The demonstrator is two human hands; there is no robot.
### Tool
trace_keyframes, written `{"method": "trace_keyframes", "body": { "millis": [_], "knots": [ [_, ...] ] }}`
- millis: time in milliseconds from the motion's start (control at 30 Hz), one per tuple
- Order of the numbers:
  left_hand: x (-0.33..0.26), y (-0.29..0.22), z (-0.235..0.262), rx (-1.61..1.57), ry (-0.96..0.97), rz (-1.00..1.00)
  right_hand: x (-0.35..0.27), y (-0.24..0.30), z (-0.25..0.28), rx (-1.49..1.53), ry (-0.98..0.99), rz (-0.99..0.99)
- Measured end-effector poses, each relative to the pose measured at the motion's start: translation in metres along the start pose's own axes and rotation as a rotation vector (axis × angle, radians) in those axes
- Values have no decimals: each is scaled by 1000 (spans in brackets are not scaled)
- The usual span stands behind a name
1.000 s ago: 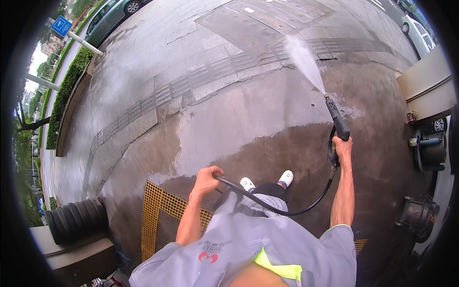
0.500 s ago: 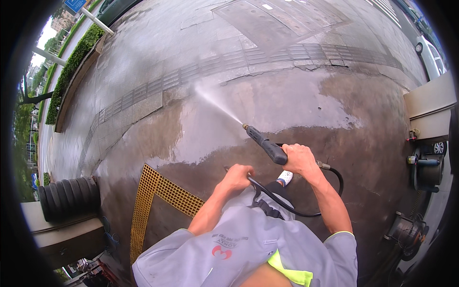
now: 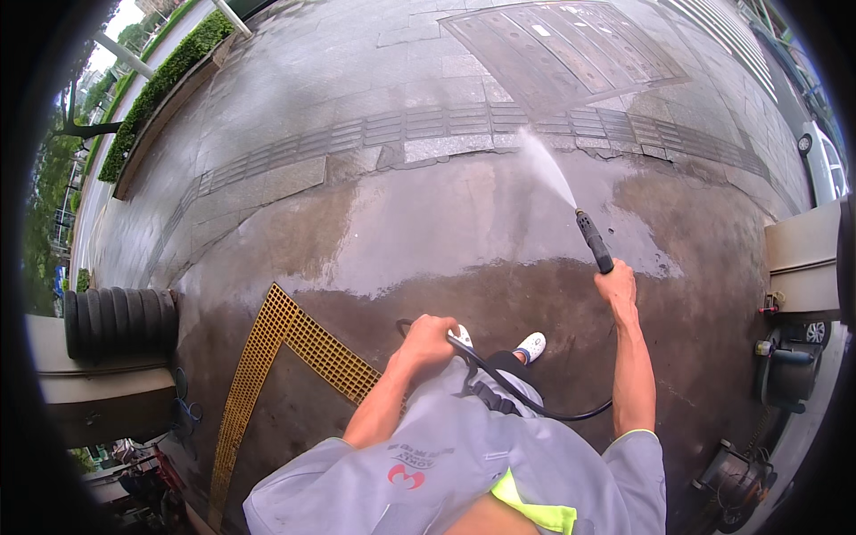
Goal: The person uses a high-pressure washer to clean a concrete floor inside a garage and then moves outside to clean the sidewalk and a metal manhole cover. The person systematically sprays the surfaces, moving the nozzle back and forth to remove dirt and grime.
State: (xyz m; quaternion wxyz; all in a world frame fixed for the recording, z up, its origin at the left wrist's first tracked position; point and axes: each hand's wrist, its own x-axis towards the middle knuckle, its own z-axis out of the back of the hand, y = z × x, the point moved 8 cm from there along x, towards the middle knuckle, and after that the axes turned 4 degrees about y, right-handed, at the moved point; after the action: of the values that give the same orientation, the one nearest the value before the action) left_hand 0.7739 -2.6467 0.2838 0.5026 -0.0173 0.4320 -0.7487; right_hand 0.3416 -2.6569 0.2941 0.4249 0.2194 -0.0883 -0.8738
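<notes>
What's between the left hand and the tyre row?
In the head view: a bend of the black hose beside the left hand, then the angled yellow floor grating and brown floor.

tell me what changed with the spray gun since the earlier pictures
The right hand swung the spray gun left, then back to the right, its jet following. Nothing was let go: the right hand keeps the gun, the left hand the black hose.

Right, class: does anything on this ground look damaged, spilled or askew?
Yes: the grey paving slabs end in a ragged, uneven edge against the brown ground, where a clean border would look normal. The wet patch is probably no accidental spill: the pressure-washer gun in the right hand is spraying.
</notes>
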Motion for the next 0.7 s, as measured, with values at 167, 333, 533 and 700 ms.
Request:
{"method": "trace_keyframes", "body": {
  "millis": [167,333,533,700],
  "knots": [
    [-2,4,23,-37,-18,54,23,-9,20,32,-72,-68],
    [-3,14,39,8,-31,55,31,12,28,60,-111,-30],
    [-11,38,33,-144,36,122,-13,73,-7,11,-20,197],
    [6,10,9,-102,110,-62,-40,81,-29,-88,249,236]
  ]
}}
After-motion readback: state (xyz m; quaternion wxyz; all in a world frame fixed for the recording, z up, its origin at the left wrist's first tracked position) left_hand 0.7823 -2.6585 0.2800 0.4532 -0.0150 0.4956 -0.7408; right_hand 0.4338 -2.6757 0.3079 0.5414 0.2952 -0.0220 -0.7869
